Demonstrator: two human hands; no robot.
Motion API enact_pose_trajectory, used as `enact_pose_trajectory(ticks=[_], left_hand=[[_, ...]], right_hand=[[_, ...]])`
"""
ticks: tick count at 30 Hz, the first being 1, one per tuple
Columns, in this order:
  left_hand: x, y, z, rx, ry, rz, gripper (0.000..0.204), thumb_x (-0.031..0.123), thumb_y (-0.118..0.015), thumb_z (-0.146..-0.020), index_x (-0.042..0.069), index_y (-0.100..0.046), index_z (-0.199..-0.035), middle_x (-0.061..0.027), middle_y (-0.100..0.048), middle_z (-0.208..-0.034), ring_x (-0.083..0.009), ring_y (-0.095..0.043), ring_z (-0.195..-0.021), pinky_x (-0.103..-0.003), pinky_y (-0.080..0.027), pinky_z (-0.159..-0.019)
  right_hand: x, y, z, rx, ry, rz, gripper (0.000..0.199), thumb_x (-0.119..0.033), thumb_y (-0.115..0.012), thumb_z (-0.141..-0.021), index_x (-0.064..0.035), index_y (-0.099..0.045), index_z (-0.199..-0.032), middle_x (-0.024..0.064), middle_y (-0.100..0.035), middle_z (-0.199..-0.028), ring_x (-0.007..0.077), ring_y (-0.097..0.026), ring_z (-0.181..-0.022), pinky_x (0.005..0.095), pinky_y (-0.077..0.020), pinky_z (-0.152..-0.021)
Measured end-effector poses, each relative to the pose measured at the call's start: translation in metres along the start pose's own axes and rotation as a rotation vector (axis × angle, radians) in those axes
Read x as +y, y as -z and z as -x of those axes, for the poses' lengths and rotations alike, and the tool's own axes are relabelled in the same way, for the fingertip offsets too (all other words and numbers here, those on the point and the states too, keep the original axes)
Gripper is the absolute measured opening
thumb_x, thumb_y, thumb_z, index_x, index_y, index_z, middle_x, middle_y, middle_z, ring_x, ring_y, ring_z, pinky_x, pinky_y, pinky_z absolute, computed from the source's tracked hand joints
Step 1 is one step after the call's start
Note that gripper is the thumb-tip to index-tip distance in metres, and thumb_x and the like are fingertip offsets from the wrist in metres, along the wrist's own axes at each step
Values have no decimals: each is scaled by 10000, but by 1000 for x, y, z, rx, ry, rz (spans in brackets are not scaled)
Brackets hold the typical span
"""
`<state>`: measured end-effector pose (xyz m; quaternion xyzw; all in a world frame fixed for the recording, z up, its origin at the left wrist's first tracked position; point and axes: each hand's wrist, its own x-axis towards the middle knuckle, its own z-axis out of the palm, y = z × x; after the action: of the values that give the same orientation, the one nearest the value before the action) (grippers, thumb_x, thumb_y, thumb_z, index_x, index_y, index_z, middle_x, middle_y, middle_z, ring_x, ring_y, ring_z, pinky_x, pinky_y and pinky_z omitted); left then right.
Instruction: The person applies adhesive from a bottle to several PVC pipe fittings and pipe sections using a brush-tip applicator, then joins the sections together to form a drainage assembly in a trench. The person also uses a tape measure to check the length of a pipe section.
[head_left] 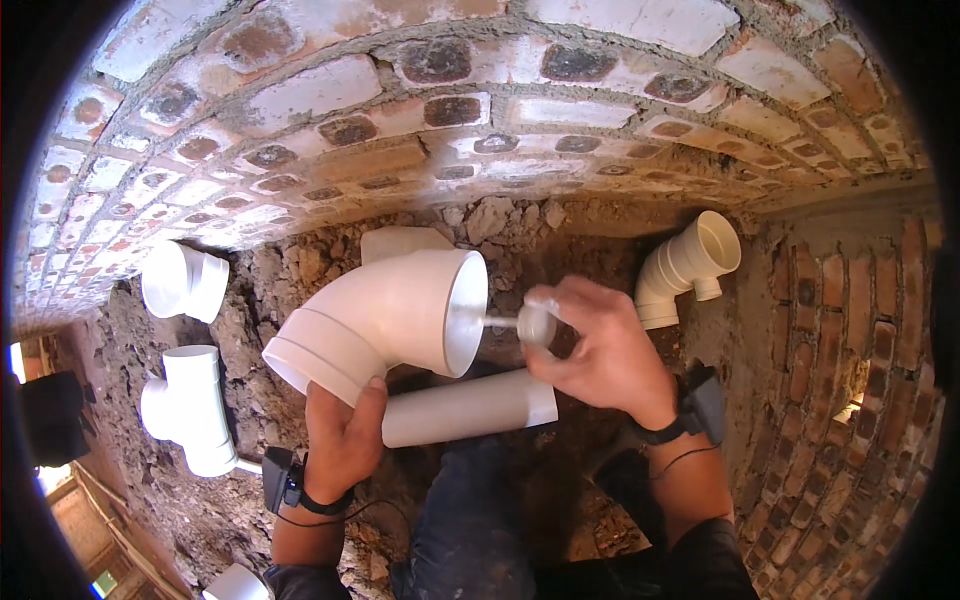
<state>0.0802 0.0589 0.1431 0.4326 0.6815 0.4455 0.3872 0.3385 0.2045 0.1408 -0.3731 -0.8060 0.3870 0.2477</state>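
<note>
My left hand point(342, 435) grips a large white plastic pipe elbow point(375, 305) by the rim of its lower left end, thumb outside. The elbow's other mouth faces right. In the fingers of my right hand point(605, 345) is the round cap of a glue brush point(537, 324). Its thin stem reaches into the elbow's right mouth, and the tip is hidden or blurred inside. Just below the elbow, a straight length of white pipe point(465, 408) lies crosswise over my legs. Its right end is close under my right hand.
White pipe fittings lie on the rough soil: a short bend point(185, 281) and a tee point(193, 408) at left, a branched elbow point(688, 265) at right. Another white piece point(237, 583) shows at the lower left. A brick wall point(520, 110) rises ahead, another point(850, 370) at right.
</note>
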Motion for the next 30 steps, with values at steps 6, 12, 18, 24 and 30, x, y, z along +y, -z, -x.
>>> enact_pose_trajectory(ticks=[6, 12, 18, 24, 30], left_hand=[[11, 2, 3, 11, 59, 63, 277, -22, -561, -938, -56, -627, -1204, -140, -660, -1181, -225, -619, -1090, -356, -475, -953], [8, 12, 1, 23, -25, 0, 274, -25, -553, -939, -64, -628, -1199, -158, -654, -1195, -248, -613, -1119, -364, -459, -986], [3, 18, 3, -49, -35, -78, 285, -25, -564, -937, -75, -618, -1213, -176, -647, -1209, -266, -608, -1139, -374, -449, -1004], [1, 22, 4, 26, -39, 4, 345, 8, -554, -956, -77, -570, -1291, -147, -636, -1252, -222, -601, -1148, -353, -456, -1005], [3, 24, 2, 10, -47, -38, 343, 36, -555, -961, -73, -581, -1285, -152, -643, -1243, -237, -608, -1139, -367, -458, -1005]], right_hand=[[-1, 0, -13, 94, 512, 480, 440, -129, -736, -773, -98, -646, -1202, 88, -575, -992, 258, -596, -842, 359, -509, -752], [-10, -1, 2, -190, 446, 460, 452, -143, -717, -773, -94, -648, -1217, 77, -585, -993, 260, -593, -879, 368, -514, -778], [-11, 7, -6, -59, 480, 573, 417, -142, -674, -775, -97, -670, -1190, 93, -589, -1027, 256, -593, -882, 363, -508, -802], [-19, -1, 4, -118, 363, 251, 428, -74, -753, -724, -65, -702, -1149, 103, -609, -1006, 268, -617, -856, 351, -517, -745], [-25, -10, -1, 37, 47, -516, 488, 17, -811, -719, -29, -698, -1192, 78, -678, -928, 133, -591, -771, 291, -498, -676]])
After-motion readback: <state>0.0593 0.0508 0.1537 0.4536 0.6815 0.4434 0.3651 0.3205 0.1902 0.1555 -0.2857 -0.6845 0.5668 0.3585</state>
